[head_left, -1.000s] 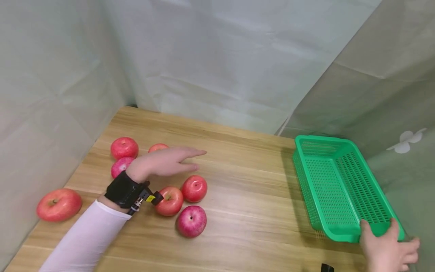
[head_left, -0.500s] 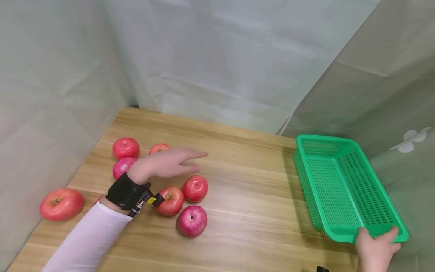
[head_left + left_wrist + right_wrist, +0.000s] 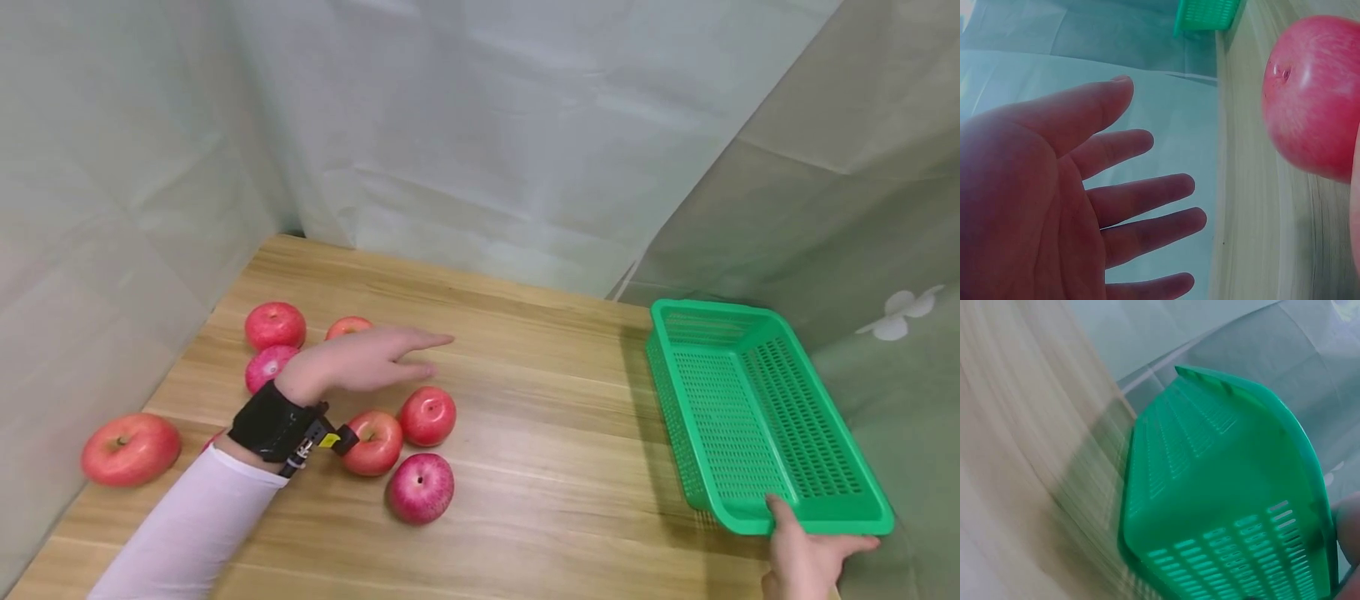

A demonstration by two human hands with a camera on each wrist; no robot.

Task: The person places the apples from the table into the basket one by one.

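My left hand (image 3: 367, 358) hovers over a group of apples with its fingers straight and thumb apart, holding nothing; in the left wrist view the palm shows bare beside a red apple (image 3: 1310, 94). Just below it on the table are a red apple (image 3: 428, 416), a red-yellow apple (image 3: 375, 446) and a striped pink apple (image 3: 422, 489). At the near end of a green plastic basket (image 3: 678, 433), my right hand (image 3: 804, 565) grips the rim, thumb over the inside and fingers outside. The basket holds nothing.
Several other apples lie around the left wrist, among them a red apple (image 3: 275, 326) at the back and a big apple (image 3: 131, 450) near the left edge. Pale cloth (image 3: 480, 142) hangs around the wooden table (image 3: 555, 433), close behind the basket on the right.
My right hand has shifted left along the basket's near rim, its thumb coming over the edge and its fingers going lower outside. The left hand, apples and basket have hardly moved.
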